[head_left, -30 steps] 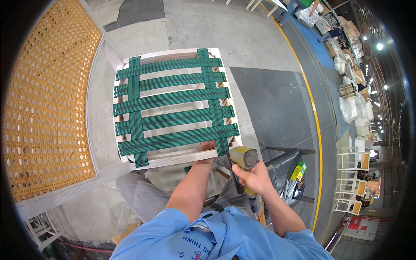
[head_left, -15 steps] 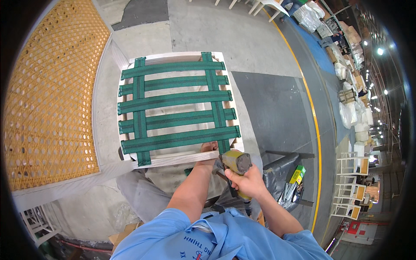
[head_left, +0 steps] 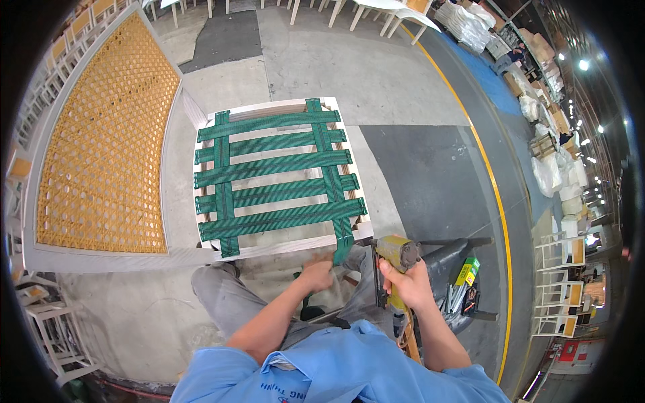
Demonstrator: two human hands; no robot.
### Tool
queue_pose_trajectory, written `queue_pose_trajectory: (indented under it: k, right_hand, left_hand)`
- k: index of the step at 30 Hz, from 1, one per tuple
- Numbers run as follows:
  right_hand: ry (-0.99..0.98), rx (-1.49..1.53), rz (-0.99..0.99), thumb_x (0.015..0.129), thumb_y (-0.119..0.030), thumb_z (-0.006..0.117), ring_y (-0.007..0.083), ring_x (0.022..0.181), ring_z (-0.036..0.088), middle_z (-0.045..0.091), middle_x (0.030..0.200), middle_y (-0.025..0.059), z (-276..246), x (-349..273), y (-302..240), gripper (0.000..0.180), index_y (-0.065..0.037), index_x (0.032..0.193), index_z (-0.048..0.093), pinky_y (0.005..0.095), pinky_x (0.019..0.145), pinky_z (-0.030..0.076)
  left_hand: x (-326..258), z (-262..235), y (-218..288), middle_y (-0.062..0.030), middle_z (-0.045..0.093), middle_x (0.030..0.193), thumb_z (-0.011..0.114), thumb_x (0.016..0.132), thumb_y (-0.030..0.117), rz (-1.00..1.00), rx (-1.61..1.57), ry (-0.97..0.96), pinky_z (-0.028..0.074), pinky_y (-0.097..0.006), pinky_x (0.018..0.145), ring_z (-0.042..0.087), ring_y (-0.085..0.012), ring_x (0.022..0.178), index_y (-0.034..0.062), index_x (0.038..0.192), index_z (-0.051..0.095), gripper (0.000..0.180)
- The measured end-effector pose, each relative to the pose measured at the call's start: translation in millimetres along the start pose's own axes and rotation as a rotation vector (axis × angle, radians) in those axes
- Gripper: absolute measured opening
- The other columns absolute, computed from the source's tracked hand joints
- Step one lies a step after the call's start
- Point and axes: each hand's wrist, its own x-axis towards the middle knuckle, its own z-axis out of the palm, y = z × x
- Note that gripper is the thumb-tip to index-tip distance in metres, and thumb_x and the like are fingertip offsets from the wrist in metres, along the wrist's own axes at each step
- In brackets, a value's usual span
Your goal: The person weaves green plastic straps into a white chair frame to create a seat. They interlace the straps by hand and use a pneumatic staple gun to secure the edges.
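The left hand (head_left: 316, 274) pinches a green woven strap (head_left: 341, 247) at the near edge of the square pale wooden seat frame (head_left: 295, 246); the right hand (head_left: 405, 282) grips a yellow staple gun (head_left: 395, 254).

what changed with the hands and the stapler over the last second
The left hand slid from the frame's near rail onto the loose end of the green strap, which it now pinches and pulls toward the person. The right hand brought the yellow stapler in closer to that corner. The right hand's grip and the woven straps stayed the same.
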Motion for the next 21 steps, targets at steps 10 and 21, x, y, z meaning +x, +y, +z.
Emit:
queue_pose_trajectory:
  k: [10, 21]
  right_hand:
    - [-0.074, -0.031, 0.047, 0.097, -0.023, 0.078, 0.0099, 0.060, 0.059, 0.064, 0.080, 0.0002, 10.4, 21.7, -4.4, 0.032, -0.001, 0.117, 0.066, 0.0269, 0.051, 0.049]
    - [-0.133, -0.123, 0.132, 0.095, -0.028, 0.081, 0.0095, 0.057, 0.058, 0.066, 0.081, 0.0006, 20.5, 44.1, -2.6, 0.038, -0.002, 0.116, 0.064, 0.0273, 0.050, 0.048]
  left_hand:
    - [-45.0, -112.0, 103.3, -0.0069, 0.078, 0.098, 0.056, 0.109, 0.030, 0.050, -0.915, 0.238, 0.052, -0.029, 0.053, 0.063, -0.0105, 0.063, 0.0007, 0.109, 0.072, 0.034]
    - [-1.6, -124.0, 98.8, -0.0042, 0.078, 0.098, 0.057, 0.107, 0.031, 0.001, -0.922, 0.215, 0.041, -0.027, 0.042, 0.058, -0.0075, 0.061, 0.0030, 0.110, 0.073, 0.032]
